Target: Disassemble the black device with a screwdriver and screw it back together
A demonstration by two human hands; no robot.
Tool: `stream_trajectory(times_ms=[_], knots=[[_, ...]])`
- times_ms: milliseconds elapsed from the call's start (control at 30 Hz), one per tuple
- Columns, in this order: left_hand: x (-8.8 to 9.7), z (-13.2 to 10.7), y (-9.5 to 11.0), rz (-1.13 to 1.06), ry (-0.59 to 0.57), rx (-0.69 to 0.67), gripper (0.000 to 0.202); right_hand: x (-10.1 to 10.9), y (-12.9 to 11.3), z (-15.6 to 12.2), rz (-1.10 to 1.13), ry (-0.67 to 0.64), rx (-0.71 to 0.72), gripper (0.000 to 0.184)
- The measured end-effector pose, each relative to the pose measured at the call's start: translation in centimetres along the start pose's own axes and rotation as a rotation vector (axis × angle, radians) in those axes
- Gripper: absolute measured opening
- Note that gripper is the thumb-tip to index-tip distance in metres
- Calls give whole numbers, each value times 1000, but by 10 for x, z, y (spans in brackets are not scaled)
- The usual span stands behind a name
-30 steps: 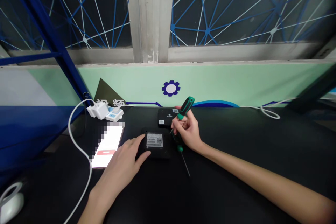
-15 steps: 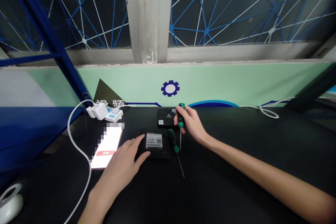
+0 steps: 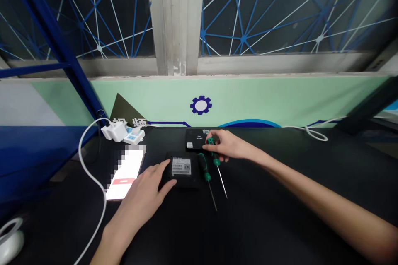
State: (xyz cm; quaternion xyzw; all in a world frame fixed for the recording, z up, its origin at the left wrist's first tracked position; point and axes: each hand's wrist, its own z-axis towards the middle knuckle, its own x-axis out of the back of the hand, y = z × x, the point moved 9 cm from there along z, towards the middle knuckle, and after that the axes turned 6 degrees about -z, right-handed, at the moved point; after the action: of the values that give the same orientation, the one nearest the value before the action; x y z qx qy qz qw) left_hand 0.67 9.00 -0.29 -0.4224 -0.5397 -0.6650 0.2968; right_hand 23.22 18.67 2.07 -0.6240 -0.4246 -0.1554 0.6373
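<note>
Green-and-black screwdriver (image 3: 216, 161), the one on the right of a pair, sits under the person's right hand (image 3: 228, 145), just right of the middle of the black tabletop (image 3: 264, 215). From where I stand, thumb and fingers are closed on the upper part of its handle, pinching it near the butt; the green collar and bare shaft come out below the fingers, slanting toward the near side and a little right. I cannot tell whether the shaft touches the table.

Just left of it lies the second screwdriver (image 3: 207, 177), its handle far and its tip near, at much the same slant, with no hand on it.

On the left, the other hand, the left one (image 3: 147, 186), has thumb and forefinger spread well apart. The forefinger's tip rests at the far left of a flat black box with a white label (image 3: 181, 166), the thumb's tip at its near left; nothing is clasped between them.

Beyond, a second black box (image 3: 195, 138) lies close to the wall, its right end partly hidden behind the right hand. A phone with a bright screen (image 3: 122, 178) lies left of the labelled box, beside a white cable (image 3: 98, 183).
</note>
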Motion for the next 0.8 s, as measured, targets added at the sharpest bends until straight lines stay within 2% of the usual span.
stream_trajectory(times_ms=[100,233,433,800], knots=[[0,1,0,-6,9,-14,60,-8,7,-2,-71,-64,-51,29],[2,0,1,-8,32,-18,59,-15,11,-3,-149,-88,-74,26],[2,0,2,-2,8,5,59,-15,10,-6,-199,-65,-99,20],[3,-1,3,-7,29,-7,59,-12,4,-10,-278,-20,-56,25]])
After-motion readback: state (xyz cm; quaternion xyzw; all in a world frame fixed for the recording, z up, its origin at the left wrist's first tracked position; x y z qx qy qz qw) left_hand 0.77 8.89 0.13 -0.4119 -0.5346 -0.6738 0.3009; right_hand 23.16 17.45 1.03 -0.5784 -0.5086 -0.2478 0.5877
